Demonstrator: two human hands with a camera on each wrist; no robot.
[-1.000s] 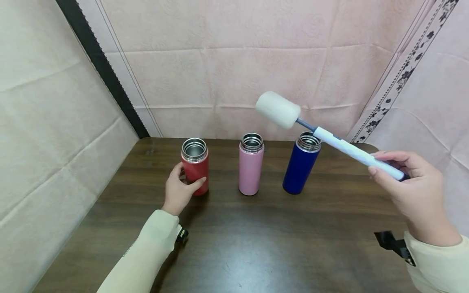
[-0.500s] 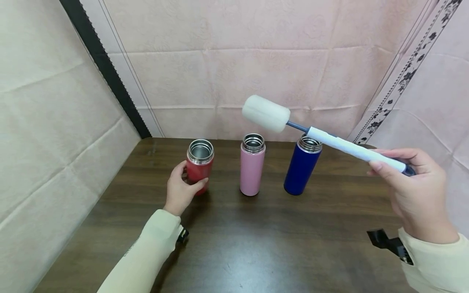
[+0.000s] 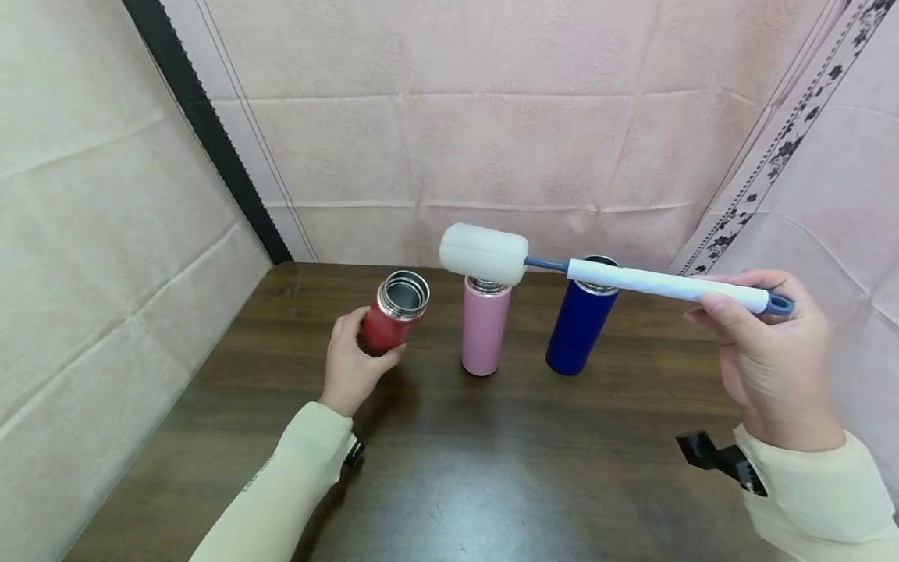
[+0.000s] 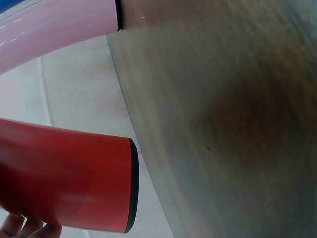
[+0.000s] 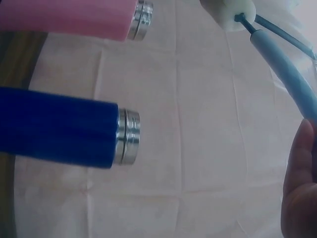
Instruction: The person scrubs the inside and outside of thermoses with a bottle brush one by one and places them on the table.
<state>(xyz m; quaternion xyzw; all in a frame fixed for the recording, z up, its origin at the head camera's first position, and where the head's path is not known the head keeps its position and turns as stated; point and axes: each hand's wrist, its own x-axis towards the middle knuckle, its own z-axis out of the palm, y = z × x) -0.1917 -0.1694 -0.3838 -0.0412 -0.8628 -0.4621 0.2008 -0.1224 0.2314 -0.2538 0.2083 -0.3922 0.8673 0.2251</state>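
Note:
My left hand (image 3: 353,367) grips a red bottle (image 3: 386,329) round its body, its steel mouth uncovered and tilted to the right. In the left wrist view the base of the red bottle (image 4: 74,178) shows off the table, with fingertips under its side. My right hand (image 3: 779,359) holds a bottle brush (image 3: 646,279) near the end of its pale blue handle, thumb along it. The brush's white sponge head (image 3: 485,254) points left and overlaps the mouth of the pink bottle (image 3: 485,332) in the head view. Its handle crosses in front of the blue bottle's neck.
The pink bottle and the blue bottle (image 3: 579,328) stand upright and uncapped on the dark wooden table (image 3: 534,460). Pale cloth (image 3: 527,156) hangs behind the table's back edge and along both sides.
My left hand has raised the red bottle off the table and tipped its mouth to the right. The brush has moved left and lower, its head swinging down toward level.

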